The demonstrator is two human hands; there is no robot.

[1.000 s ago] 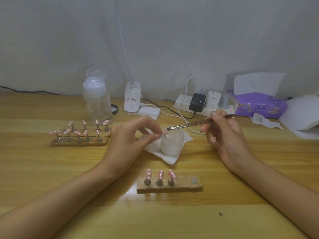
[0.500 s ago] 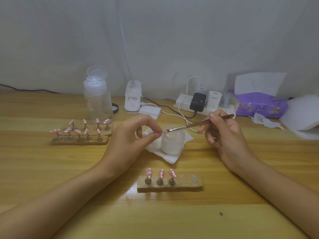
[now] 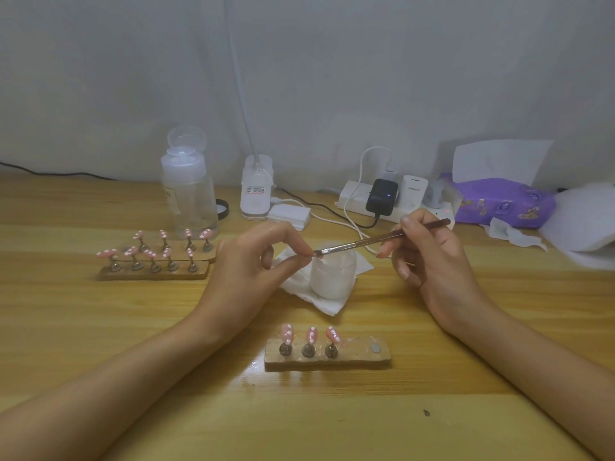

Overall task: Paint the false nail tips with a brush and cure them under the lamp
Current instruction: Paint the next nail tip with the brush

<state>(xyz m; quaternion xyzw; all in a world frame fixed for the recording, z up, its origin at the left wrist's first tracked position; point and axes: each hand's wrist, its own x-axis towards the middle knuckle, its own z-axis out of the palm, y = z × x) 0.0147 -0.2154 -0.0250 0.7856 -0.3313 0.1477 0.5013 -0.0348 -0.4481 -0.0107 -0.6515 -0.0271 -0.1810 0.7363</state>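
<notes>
Left hand (image 3: 246, 271): thumb and forefinger pinched together around something small, probably one nail tip (image 3: 310, 256). It is mostly hidden by the fingertips, so I can't confirm. The other fingers are loosely curled.

Right hand (image 3: 432, 261): grips one thin brush (image 3: 376, 239) pen-style near the back of its handle. The bristle end touches the left-hand pinch point, just above the rim of one white frosted jar (image 3: 332, 277). The jar sits on one folded white tissue (image 3: 321, 302).

Near holder block (image 3: 352, 359), front centre: three pink nail tips with white dots (image 3: 312, 334) stand upright on metal pegs at its left half, and one bare round magnet (image 3: 375, 348) is toward its right end.

Far holder blocks (image 3: 153, 274), left of the left hand: two strips side by side carrying nine pink dotted tips (image 3: 150, 253), four in the back row and five in the front.

Along the back of the wooden table (image 3: 100, 327):
- one clear pump bottle (image 3: 189, 194) with its flip cap up
- one black lid (image 3: 222, 207)
- one white lamp base (image 3: 256, 191) with its neck rising out of frame
- one stack of white pads (image 3: 289, 216)
- one power strip (image 3: 356, 197) with one black charger (image 3: 382, 196) and one white charger (image 3: 414, 191) plugged in
- one purple tissue pack (image 3: 502, 202)
</notes>
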